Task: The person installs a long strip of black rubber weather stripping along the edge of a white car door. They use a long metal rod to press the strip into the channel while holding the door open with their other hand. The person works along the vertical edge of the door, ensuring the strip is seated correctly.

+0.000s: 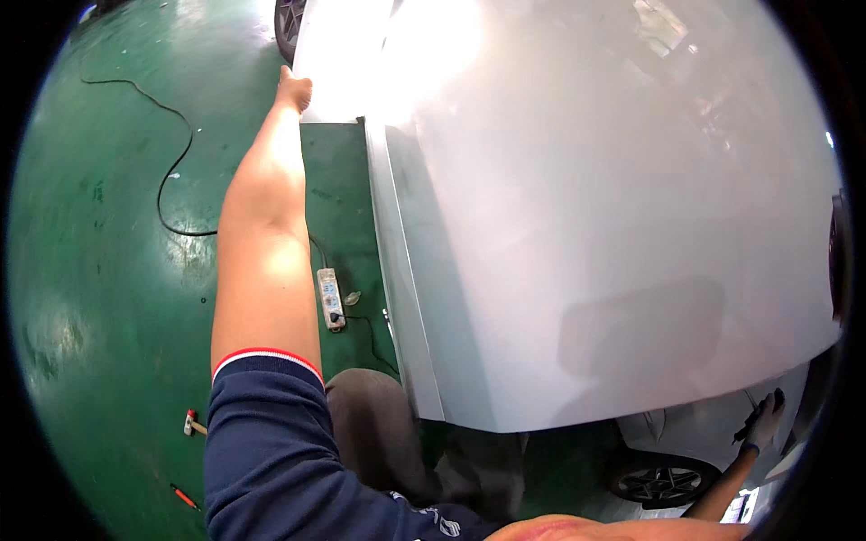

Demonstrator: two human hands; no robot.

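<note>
My left arm is stretched far forward. My left hand (pixel 295 91) is closed at the lower left edge of a bright white car body panel (pixel 332 86), thumb up; the glare hides part of the grip. Off to the lower right, my right hand (pixel 765 426) wears a grey glove with dark fingers. Its fingers look spread against the white side (pixel 704 428) of a car, above a wheel (pixel 663 480). Between my arms spreads a large glossy silver-white car panel (pixel 541 243), with a shadow across its lower right.
A white power strip (pixel 331 298) with a black plug lies on the green floor (pixel 108 298) beside the panel. A black cable (pixel 187 149) curves across the left. Near my sleeve lie a hammer (pixel 192 423) and a red pen-like tool (pixel 185 497). Another wheel (pixel 289 27) shows at the top.
</note>
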